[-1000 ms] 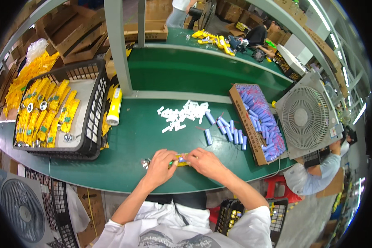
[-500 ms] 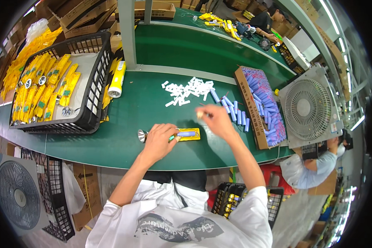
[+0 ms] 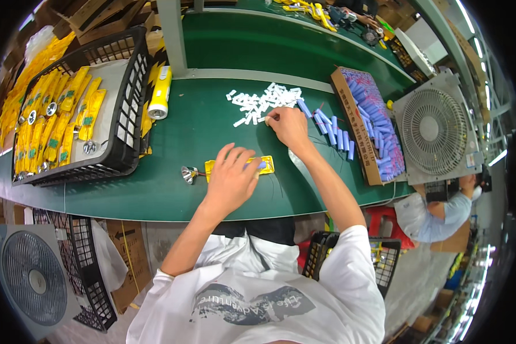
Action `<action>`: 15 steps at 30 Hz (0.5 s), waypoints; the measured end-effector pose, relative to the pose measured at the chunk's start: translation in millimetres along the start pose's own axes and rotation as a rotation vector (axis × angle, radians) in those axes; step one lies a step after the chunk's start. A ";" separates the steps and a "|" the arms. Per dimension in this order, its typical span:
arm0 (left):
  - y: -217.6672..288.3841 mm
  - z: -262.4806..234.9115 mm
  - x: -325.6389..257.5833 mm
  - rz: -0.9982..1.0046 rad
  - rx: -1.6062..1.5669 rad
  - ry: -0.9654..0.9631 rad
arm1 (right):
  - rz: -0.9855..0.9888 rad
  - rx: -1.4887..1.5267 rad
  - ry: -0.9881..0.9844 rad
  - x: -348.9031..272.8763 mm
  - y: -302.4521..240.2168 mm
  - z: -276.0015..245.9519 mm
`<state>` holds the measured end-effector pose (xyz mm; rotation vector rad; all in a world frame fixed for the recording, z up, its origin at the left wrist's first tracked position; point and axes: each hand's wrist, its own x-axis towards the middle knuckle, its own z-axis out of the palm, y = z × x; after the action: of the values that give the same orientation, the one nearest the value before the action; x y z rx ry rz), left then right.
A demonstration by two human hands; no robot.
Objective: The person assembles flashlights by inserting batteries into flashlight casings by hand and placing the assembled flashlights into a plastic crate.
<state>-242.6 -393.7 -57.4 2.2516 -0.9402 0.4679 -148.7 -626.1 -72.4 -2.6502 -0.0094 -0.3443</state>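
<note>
My left hand (image 3: 232, 179) is over a yellow flashlight casing (image 3: 268, 165), its fingers apart and bent. Part of a blue-purple battery cell (image 3: 262, 165) lying in the casing shows past the fingers, with thin wires at that end. At the casing's left end sits a shiny reflector head (image 3: 188, 175), joined by wires. My right hand (image 3: 289, 127) is at the near edge of a heap of small white pieces (image 3: 261, 102). Its thumb and forefinger are pinched on a small pale piece. Several loose battery cells (image 3: 331, 131) lie just right of it.
A cardboard box (image 3: 356, 129) of wired cells stands at right, before a box fan (image 3: 436, 131). At left, a black basket (image 3: 126, 123) holds yellow casings; a yellow flashlight (image 3: 161, 94) lies beside it. A pale strip (image 3: 298, 163) shows beside my right forearm. Another person (image 3: 438, 218) sits at far right.
My right hand has moved away from me to the white heap. My left hand has loosened over the casing, its fingers spreading. The whole view has shifted slightly.
</note>
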 end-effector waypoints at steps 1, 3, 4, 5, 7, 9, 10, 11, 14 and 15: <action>0.9 8.9 5.2 0.038 0.033 -0.051 | -0.002 -0.017 -0.008 2.2 1.8 2.9; 2.4 25.4 14.6 0.085 0.060 -0.103 | 0.007 -0.037 0.001 3.0 5.4 7.8; 3.5 31.1 17.9 0.059 0.033 -0.192 | 0.003 -0.050 0.000 2.4 4.0 8.8; 3.7 35.7 20.7 0.034 0.007 -0.280 | -0.009 -0.026 -0.002 0.4 4.0 8.4; 3.3 42.7 24.1 0.039 -0.007 -0.290 | -0.020 0.089 0.069 -6.0 4.3 -0.1; -2.0 46.0 22.1 0.024 -0.013 -0.302 | 0.018 0.293 0.083 -18.0 -6.8 -21.7; -5.4 47.1 20.8 0.017 -0.074 -0.267 | -0.001 0.399 0.158 -28.2 -6.1 -32.3; -9.3 48.2 19.3 0.007 -0.132 -0.229 | 0.001 0.533 0.219 -42.8 -8.3 -46.5; -9.8 42.1 18.8 -0.009 -0.135 -0.219 | 0.103 0.820 0.318 -94.5 5.6 -55.2; -7.4 42.2 21.8 -0.006 -0.142 -0.226 | 0.164 0.895 0.360 -113.9 8.5 -59.6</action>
<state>-219.2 -429.3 -79.6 2.2079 -1.0443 0.1404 -272.7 -654.6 -52.6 -1.6714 0.1353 -0.5899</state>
